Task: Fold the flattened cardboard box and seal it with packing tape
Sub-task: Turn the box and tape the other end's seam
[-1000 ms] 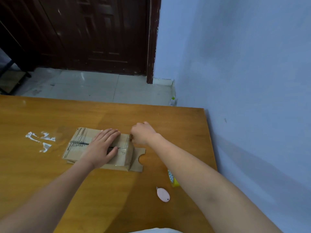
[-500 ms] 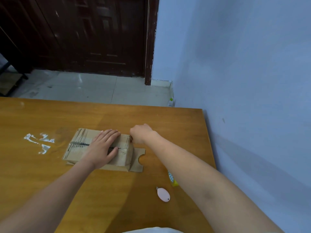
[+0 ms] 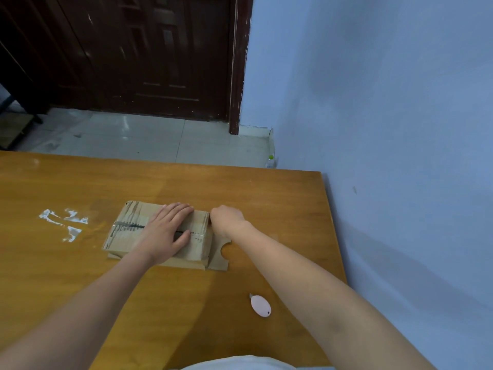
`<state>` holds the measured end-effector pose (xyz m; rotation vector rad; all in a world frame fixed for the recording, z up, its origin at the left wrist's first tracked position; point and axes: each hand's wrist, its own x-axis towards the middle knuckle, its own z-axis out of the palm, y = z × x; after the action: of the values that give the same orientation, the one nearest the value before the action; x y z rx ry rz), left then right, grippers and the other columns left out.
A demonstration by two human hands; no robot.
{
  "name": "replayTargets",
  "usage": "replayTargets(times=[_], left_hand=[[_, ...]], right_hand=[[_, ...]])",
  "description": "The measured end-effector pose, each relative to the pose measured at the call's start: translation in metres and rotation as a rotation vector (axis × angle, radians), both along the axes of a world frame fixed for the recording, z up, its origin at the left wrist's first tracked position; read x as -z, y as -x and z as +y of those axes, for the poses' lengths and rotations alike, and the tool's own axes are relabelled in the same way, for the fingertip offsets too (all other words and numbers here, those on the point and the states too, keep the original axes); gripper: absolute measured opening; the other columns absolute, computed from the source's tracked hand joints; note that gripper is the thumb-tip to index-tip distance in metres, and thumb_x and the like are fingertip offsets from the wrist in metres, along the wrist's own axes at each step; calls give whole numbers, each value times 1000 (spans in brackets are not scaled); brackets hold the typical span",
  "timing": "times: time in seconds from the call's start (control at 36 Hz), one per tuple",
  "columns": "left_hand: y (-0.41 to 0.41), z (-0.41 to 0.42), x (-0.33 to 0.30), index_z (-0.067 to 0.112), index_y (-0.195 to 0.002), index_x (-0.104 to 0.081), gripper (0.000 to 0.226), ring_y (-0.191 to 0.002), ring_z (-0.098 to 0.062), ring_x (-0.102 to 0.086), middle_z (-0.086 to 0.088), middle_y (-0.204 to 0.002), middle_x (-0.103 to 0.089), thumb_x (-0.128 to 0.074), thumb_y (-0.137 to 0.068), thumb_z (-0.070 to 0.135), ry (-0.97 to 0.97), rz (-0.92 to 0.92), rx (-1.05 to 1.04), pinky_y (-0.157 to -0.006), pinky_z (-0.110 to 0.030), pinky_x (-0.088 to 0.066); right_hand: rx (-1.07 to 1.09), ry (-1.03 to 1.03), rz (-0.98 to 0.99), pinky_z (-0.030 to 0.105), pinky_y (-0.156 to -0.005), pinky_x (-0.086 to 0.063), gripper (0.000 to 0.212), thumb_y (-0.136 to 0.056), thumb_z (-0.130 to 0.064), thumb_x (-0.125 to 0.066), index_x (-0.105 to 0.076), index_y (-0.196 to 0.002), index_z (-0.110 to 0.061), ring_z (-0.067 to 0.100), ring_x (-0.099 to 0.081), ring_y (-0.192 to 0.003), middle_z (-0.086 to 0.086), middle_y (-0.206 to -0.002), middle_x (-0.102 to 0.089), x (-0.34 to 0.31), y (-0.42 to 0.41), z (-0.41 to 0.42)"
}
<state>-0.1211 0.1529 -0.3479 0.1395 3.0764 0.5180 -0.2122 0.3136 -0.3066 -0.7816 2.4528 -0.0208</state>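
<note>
A small brown cardboard box (image 3: 128,236) lies folded on the wooden table (image 3: 186,188), with clear tape along its dark top seam. My left hand (image 3: 165,231) rests flat on the box top, fingers straight and pointing away, thumb on the seam. My right hand (image 3: 226,217) sits against the box's right end with its knuckles up and fingers curled under. What those fingers touch is hidden. A notched cardboard flap (image 3: 220,259) sticks out flat on the table at the box's right end.
A small pink cutter (image 3: 260,305) lies on the table near my right forearm. White smears (image 3: 64,222) mark the wood left of the box. The blue wall (image 3: 400,156) runs close along the table's right edge. Tiled floor and a dark door lie beyond the far edge.
Both hands stay where they were on the box. A yellow-green object seen beside my right forearm earlier is now covered by the arm.
</note>
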Motion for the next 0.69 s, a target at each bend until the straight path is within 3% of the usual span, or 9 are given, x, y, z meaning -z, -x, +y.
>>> replayTargets(times=[0.14,0.25,0.33,0.42,0.47,0.5,0.53,0.58,0.69], left_hand=[[0,0,0,20,-141,-39,66,-139,-18,-27,1,-145,-41,-25,-85,53,-4,-2,0,-117,-35,-11],[0,0,1,20,-140,-39,66,-138,-18,-27,1,-144,-42,-25,-85,53,-2,-4,-7,-117,-35,-10],[-1,0,2,21,-141,-38,66,-139,-17,-26,2,-145,-41,-24,-85,53,2,-7,-9,-117,-34,-8],[-1,0,2,21,-141,-37,66,-139,-17,-25,3,-145,-40,-23,-85,53,-3,-9,-7,-117,-32,-7],[-1,0,2,21,-142,-36,66,-139,-16,-24,3,-146,-39,-23,-85,54,-5,-7,-8,-117,-32,-7],[-1,0,2,22,-142,-36,67,-140,-15,-23,3,-146,-38,-22,-85,54,-5,-8,-9,-117,-32,-6],[-1,0,1,22,-142,-35,67,-140,-15,-23,3,-146,-38,-22,-85,54,-5,-8,-8,-117,-32,-6],[-2,0,1,21,-142,-35,67,-140,-15,-23,4,-146,-38,-22,-85,55,-7,-6,-5,-117,-32,-6],[-2,0,0,21,-142,-36,67,-140,-14,-23,4,-147,-38,-22,-85,54,-13,-4,-3,-117,-31,-6]], right_hand=[[-55,-9,16,37,-72,-45,21,-94,-3,-40,-58,-92,-12,26,-54,-77,6,-88,-62,4,-9,2],[55,20,29,45,-98,-35,23,-95,-12,-42,-52,-74,-14,28,-54,-83,3,-77,-55,12,-18,7],[162,26,-108,42,-87,-39,28,-95,-22,-41,-53,-73,-8,31,-53,-85,8,-82,-59,17,-18,14],[230,-26,-205,37,-67,-38,33,-95,-21,-42,-42,-63,-13,28,-47,-74,4,-67,-43,22,-17,21],[294,18,-218,36,-67,-43,23,-93,-17,-44,-50,-72,-9,31,-53,-81,7,-76,-50,22,-15,25],[325,60,-213,37,-73,-47,15,-91,-16,-45,-57,-88,-6,33,-56,-91,10,-90,-57,22,-14,27],[360,122,-195,40,-83,-49,23,-90,-16,-47,-57,-109,-6,33,-56,-103,12,-108,-58,25,-11,28],[411,249,-162,45,-100,-43,50,-89,-16,-50,-40,-138,-11,29,-47,-123,10,-136,-47,27,-8,29],[349,378,-161,44,-110,-35,65,-89,-10,-53,-26,-148,-19,22,-35,-136,5,-149,-36,22,-3,27]])
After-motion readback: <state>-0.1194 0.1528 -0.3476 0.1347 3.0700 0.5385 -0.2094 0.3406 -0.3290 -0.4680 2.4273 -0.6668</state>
